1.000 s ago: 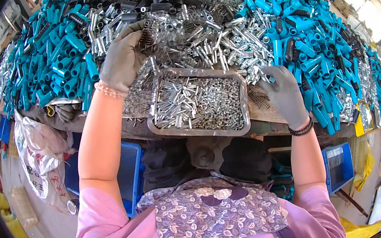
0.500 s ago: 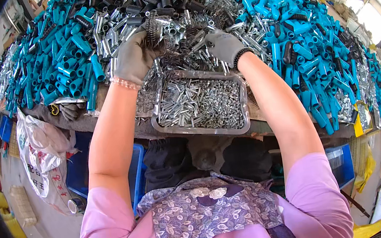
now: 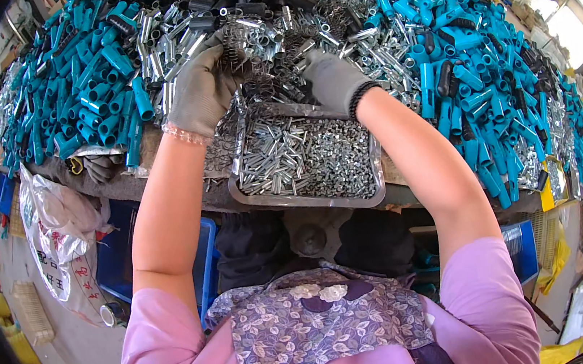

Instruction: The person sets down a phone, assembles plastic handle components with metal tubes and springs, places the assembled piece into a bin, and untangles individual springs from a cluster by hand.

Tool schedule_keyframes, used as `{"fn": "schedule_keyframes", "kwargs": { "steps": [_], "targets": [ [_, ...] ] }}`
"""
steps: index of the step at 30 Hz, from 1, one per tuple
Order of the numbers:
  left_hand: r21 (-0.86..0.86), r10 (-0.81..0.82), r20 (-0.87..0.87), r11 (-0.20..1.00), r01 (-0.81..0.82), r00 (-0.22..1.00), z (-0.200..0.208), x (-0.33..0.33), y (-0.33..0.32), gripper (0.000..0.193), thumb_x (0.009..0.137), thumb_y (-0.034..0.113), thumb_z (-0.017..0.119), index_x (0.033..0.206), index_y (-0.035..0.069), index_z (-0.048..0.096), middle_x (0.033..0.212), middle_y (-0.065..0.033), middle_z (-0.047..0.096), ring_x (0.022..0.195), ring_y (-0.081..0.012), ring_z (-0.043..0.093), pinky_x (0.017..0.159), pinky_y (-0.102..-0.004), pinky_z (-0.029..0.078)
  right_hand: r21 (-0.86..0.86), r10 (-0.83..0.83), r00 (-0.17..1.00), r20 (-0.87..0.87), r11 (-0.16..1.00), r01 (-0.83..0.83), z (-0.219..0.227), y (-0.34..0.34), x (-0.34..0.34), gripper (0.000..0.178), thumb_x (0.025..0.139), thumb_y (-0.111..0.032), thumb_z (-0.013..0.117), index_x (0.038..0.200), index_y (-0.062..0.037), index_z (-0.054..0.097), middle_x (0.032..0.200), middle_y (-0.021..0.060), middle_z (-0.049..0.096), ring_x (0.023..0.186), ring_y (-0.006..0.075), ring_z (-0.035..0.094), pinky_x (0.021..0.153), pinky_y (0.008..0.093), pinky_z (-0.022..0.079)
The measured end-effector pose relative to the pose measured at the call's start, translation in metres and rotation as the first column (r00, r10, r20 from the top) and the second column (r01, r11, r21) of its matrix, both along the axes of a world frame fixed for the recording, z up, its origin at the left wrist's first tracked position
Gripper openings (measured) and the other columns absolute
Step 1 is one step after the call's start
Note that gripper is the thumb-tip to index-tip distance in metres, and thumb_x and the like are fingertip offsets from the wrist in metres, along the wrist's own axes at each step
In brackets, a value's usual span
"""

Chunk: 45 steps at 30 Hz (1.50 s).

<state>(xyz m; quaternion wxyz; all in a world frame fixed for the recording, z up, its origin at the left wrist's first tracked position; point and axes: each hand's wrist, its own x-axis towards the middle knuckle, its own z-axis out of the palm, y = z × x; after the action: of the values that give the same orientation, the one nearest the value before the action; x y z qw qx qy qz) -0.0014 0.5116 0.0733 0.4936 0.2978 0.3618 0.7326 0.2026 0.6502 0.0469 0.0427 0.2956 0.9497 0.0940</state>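
Head view. Right gloved hand (image 3: 339,83): moved since a second ago from right of parts tray (image 3: 308,201) to behind it; fingertips hidden, grip indeterminable. Left gloved hand (image 3: 202,95): behind-left of tray, fingers curled, pinch indeterminable. Coil springs (image 3: 239,49): behind tray, between hands, suggesting two-handed handling. White sack (image 3: 58,236): left of tray, printed characters.

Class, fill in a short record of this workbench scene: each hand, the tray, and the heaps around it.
left hand: gray-gloved, beside dark springs; its hold is unclear
right hand: gray-gloved, near the tray's far side; its hold is hidden
tray: longer metal pins at left, smaller metal pieces at right
left heap: mostly teal tubular parts
right heap: similar teal parts, some black pieces
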Motion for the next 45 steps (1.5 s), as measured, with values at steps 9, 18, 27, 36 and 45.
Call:
{"fn": "schedule_keyframes", "kwargs": {
  "steps": [9, 18, 27, 36, 45],
  "targets": [
    [0.044, 0.015, 0.099, 0.999, -0.019, 0.995, -0.012, 0.005, -0.019, 0.03, 0.105, 0.012, 0.038, 0.124, -0.003, 0.054, 0.108, -0.0146, 0.065, 0.093, -0.0241, 0.068, 0.08, -0.0361, 0.059, -0.335, -0.17, 0.916, -0.363, 0.941, 0.042, 0.048, -0.026, 0.108, 0.042, 0.084, -0.027, 0.062, 0.116, 0.0014, 0.061, 0.098, 0.0232, 0.067, 0.092, 0.0398, 0.066, 0.084, 0.0438, 0.051],
    [0.164, 0.055, -0.204, 0.986, -0.021, 0.978, -0.043, -0.016, -0.008, 0.028, 0.104, 0.014, 0.038, 0.123, 0.003, 0.055, 0.111, -0.0101, 0.065, 0.098, -0.0239, 0.066, 0.081, -0.0405, 0.059, -0.129, -0.204, 0.836, -0.509, 0.979, 0.16, 0.041, -0.026, 0.09, 0.05, 0.085, -0.028, 0.07, 0.125, 0.0008, 0.059, 0.11, 0.0233, 0.068, 0.102, 0.0371, 0.066, 0.091, 0.0407, 0.052],
    [0.41, -0.025, -0.223, 0.905, 0.117, 0.975, -0.013, -0.037, -0.005, 0.032, 0.095, -0.01, 0.043, 0.126, -0.007, 0.051, 0.119, -0.0131, 0.062, 0.107, -0.0218, 0.064, 0.095, -0.0376, 0.056, 0.085, 0.113, 0.989, 0.094, 0.989, -0.121, 0.023, 0.016, -0.04, 0.037, 0.085, -0.008, 0.064, 0.122, -0.0109, 0.066, 0.135, 0.0211, 0.055, 0.123, 0.0338, 0.057, 0.108, 0.0369, 0.045],
    [0.046, 0.114, 0.304, 0.99, -0.134, 0.946, -0.013, -0.032, -0.016, 0.029, 0.105, 0.017, 0.037, 0.115, -0.003, 0.056, 0.103, -0.0163, 0.068, 0.096, -0.0298, 0.068, 0.089, -0.0481, 0.057, -0.375, -0.379, 0.708, -0.596, 0.911, 0.171, 0.01, 0.038, 0.042, 0.037, 0.087, -0.026, 0.065, 0.12, -0.0092, 0.068, 0.125, 0.0183, 0.063, 0.116, 0.0349, 0.059, 0.103, 0.0404, 0.046],
    [0.08, -0.076, 0.359, 0.995, 0.05, 0.93, -0.014, 0.031, -0.049, 0.028, 0.103, 0.016, 0.044, 0.121, 0.001, 0.058, 0.107, -0.0114, 0.067, 0.094, -0.0244, 0.067, 0.085, -0.039, 0.057, -0.527, -0.289, 0.572, -0.768, 0.793, -0.307, 0.048, -0.106, 0.03, 0.061, 0.091, -0.031, 0.071, 0.138, 0.001, 0.049, 0.143, 0.0212, 0.049, 0.126, 0.0305, 0.055, 0.106, 0.04, 0.046]
  ]
}}
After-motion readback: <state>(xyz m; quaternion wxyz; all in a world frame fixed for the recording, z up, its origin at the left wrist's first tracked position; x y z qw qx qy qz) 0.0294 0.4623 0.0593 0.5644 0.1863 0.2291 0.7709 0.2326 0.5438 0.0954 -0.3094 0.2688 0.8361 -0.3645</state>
